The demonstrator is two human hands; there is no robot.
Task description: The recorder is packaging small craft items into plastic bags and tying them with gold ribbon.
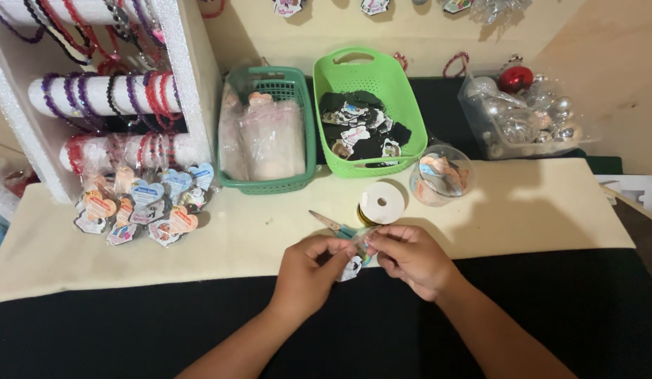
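While both hands meet over the front edge of the cream cloth (522, 210) on the table (586, 309), the left hand (308, 272) and the right hand (410, 258) pinch a small clear packet (361, 242) between their fingertips, each closed on one end of it. A small printed card (352, 269) hangs just below the packet, between the two hands. Scissors (331, 224) with a pale blue handle lie on the cloth just behind the hands, partly hidden by them. Near them stands a white spool of ribbon (381, 203), and beside it a clear round tub (442, 175) with small cards inside. Further back sit a dark green basket (270, 184) holding clear bags and a bright green basket (371, 84) holding black and printed cards. At the left, a white rack (189, 63) carries bead bracelets, with a heap of heart-shaped tags (147, 207) at its foot. A clear box of shiny baubles (522, 116) stands at the right.
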